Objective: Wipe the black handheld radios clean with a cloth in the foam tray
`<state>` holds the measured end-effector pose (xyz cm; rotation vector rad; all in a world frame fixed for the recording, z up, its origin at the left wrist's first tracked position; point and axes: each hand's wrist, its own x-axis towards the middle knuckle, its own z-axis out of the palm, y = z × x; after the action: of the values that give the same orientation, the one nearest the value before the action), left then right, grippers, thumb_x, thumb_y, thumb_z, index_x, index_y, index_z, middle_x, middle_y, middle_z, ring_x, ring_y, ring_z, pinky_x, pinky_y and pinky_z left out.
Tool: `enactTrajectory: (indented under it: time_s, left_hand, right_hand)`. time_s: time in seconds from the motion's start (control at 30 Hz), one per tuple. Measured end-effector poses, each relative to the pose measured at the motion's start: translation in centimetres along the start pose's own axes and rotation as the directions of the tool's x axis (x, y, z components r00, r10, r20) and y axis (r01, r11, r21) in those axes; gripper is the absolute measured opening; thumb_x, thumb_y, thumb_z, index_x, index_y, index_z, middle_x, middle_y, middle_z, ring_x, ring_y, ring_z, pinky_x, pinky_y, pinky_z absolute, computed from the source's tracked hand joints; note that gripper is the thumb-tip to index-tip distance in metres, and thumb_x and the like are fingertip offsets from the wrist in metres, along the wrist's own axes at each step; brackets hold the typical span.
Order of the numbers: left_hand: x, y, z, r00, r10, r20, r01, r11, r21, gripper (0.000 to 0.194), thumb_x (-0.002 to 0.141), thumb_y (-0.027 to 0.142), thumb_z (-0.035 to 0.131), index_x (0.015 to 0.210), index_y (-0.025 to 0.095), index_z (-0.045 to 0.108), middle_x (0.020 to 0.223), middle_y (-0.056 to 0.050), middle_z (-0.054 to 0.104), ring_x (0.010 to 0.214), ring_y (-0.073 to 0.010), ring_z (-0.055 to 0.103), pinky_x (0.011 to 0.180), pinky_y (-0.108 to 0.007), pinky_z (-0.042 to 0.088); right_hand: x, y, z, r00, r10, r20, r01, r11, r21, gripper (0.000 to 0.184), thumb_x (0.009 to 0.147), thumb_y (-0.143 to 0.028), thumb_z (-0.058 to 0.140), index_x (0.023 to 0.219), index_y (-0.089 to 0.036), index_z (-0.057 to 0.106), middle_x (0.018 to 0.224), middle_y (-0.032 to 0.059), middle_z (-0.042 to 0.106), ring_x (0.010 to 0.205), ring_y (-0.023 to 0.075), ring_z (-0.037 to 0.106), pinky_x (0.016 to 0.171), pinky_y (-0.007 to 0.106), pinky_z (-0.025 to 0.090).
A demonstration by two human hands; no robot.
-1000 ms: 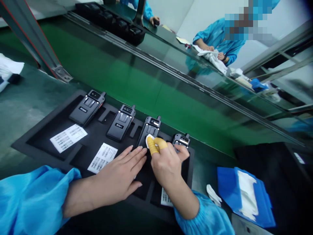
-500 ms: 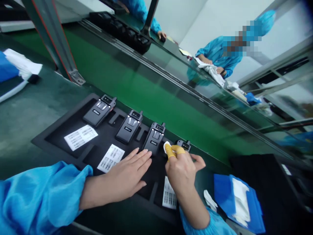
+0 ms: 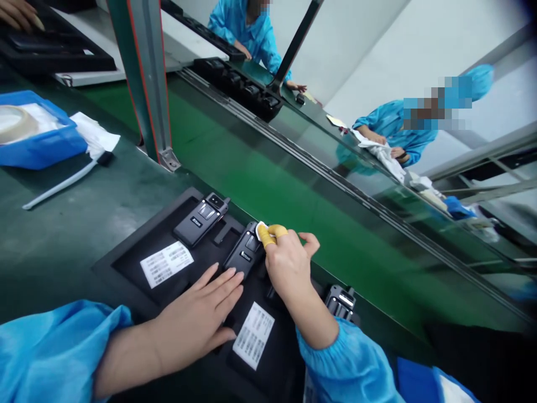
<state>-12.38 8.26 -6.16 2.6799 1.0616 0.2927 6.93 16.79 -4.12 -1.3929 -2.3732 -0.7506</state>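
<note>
Black foam tray [image 3: 138,237], lower middle of the frame: holding three visible radios and two clearly visible label sheets. Near radio, marked Riton [image 3: 195,224], is lying in the tray's upper left part, with the left label sheet [image 3: 166,264] resting below it. Middle radio [image 3: 241,258] is lying to its right, label side up; the right label sheet [image 3: 254,336] is resting lower down. Far radio [image 3: 340,302] is showing partly beyond the right forearm.

Hands, two, apart: the left hand [image 3: 197,319] is lying flat, unclasped, its fingertips touching the lower end of the middle radio. The right hand [image 3: 289,263], two digits in yellow covers, is pinching a white pad [image 3: 259,230] against that radio's upper end.

Blue bin [image 3: 46,148], left edge: containing a tape roll [image 3: 25,131] and white material. White cloth [image 3: 94,134] is lying beside it.

Dark tray [image 3: 96,59], upper left: a person's hand [image 3: 20,14] is reaching over it.

Black case [image 3: 268,112], upper middle: holding a row of dark items, too small to identify.
</note>
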Motion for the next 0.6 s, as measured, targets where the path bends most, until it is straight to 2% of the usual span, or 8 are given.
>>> enactTrajectory:
  time_s: [0.13,0.27,0.4,0.6]
  left_hand:
    - [0.1,0.0,-0.5,0.999,0.005,0.037,-0.003,0.999,-0.047,0.054,0.088,0.037,0.056,0.134,0.012,0.043,0.145,-0.014,0.04,0.135,-0.0277,0.036,0.113,-0.049,0.026]
    - [0.2,-0.2,-0.6,0.999,-0.004,0.053,0.008,0.997,-0.082,0.054,0.088,0.035,0.056,0.136,0.012,0.042,0.145,-0.014,0.039,0.135,-0.0273,0.035,0.113,-0.048,0.026]
    - [0.3,-0.1,-0.6,0.997,-0.009,0.078,0.017,0.995,-0.099,0.052,0.089,0.034,0.054,0.134,0.011,0.044,0.145,-0.014,0.038,0.135,-0.0271,0.035,0.113,-0.047,0.026]
    - [0.6,0.1,-0.7,0.991,-0.011,0.136,0.024,0.995,-0.094,0.055,0.087,0.035,0.057,0.134,0.01,0.045,0.145,-0.015,0.037,0.134,-0.0292,0.037,0.111,-0.049,0.029]
  right_hand:
    - [0.7,-0.1,0.8,0.997,-0.083,-0.008,0.083,0.994,0.063,0.027,0.079,-0.003,0.048,0.068,-0.02,0.066,0.086,0.0023,0.064,0.079,0.0151,0.047,0.089,0.041,0.018]
    - [0.0,1.2,0.4,0.984,-0.17,-0.059,0.176,0.977,0.118,0.028,0.08,-0.002,0.047,0.077,-0.021,0.068,0.089,0.0007,0.067,0.08,0.0147,0.048,0.09,0.041,0.018]
    - [-0.9,2.0,0.1,0.983,-0.164,-0.078,0.171,0.982,0.087,0.03,0.081,-0.001,0.044,0.077,-0.02,0.067,0.086,0.0013,0.068,0.077,0.0138,0.048,0.088,0.04,0.019]
    - [0.6,0.4,0.5,0.984,-0.156,-0.083,0.157,0.988,-0.001,0.029,0.08,-0.004,0.044,0.075,-0.021,0.066,0.081,0.001,0.066,0.076,0.0136,0.046,0.089,0.04,0.019]
